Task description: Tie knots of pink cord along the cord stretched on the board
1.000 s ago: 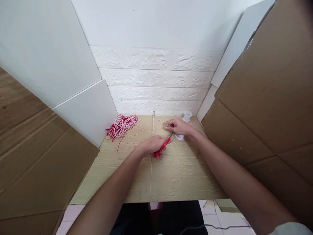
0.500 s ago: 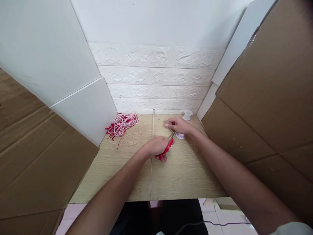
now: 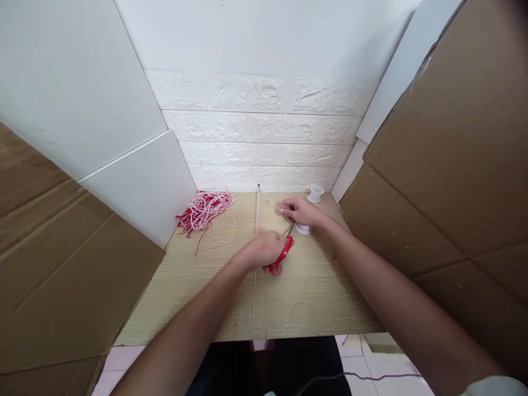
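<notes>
Red-handled scissors are gripped in my left hand, their blades pointing up toward my other hand. My right hand pinches a thin pale thread, whose short end sticks out to the left of the fingertips. A white spool with pinkish thread lies just under my right hand, partly hidden by it. Beneath my left wrist runs a braided pink-and-white cord, fixed at the foot of the wall; a plain pale strand continues from it to the table's front edge.
A tangled heap of red and pink-white cords lies at the back left, with a loose pale thread beside it. An empty-looking white spool stands at the back right. Cardboard panels and a brick-patterned wall enclose the wooden table.
The scissors have turned slightly in my left hand, with more of the blades showing beside the spool. My right hand stays almost still with the thread.
</notes>
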Tool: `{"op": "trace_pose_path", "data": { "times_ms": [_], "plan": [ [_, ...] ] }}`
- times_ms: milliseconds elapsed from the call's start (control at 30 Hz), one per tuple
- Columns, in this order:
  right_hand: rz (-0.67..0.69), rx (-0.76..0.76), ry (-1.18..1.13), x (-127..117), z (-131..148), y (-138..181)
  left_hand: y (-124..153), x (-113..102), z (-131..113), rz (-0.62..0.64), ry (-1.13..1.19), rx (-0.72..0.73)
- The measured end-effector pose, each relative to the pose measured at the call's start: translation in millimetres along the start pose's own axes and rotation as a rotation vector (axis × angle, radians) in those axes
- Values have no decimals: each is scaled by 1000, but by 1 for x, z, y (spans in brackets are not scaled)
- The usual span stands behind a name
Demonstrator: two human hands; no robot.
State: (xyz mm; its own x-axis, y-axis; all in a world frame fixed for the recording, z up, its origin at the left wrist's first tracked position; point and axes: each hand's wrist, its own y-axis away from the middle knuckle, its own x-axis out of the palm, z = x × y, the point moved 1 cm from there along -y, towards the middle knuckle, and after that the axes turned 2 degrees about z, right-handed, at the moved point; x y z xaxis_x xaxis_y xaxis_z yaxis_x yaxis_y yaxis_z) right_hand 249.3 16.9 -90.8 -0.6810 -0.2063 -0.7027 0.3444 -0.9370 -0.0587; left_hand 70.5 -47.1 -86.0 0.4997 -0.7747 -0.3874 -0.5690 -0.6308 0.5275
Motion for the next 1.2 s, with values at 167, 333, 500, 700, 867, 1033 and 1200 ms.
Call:
{"op": "trace_pose_path", "data": {
  "times_ms": [167, 333, 500, 700, 867, 1033, 1200],
  "plan": [
    [-5, 2, -2, 1, -1, 0, 0, 2, 2, 2, -37, 13],
    [0, -14, 9, 1, -4, -2, 5, 2, -1, 16, -96, 15],
    [-5, -17, 19, 2, -6, -2, 6, 1, -4, 37, -82, -10],
    [-23, -22, 21, 3, -8, -1, 5, 1, -6, 47, -55, -44],
    [-46, -30, 45, 3, -10, -1, 10, 1, -8, 32, -99, -41],
    [-51, -45, 59, 4, -11, -1, 11, 0, -7, 23, -178, -33],
    [-52, -36, 52, 4, -13, -1, 11, 2, -6, 27, -180, -47]
  ]
}}
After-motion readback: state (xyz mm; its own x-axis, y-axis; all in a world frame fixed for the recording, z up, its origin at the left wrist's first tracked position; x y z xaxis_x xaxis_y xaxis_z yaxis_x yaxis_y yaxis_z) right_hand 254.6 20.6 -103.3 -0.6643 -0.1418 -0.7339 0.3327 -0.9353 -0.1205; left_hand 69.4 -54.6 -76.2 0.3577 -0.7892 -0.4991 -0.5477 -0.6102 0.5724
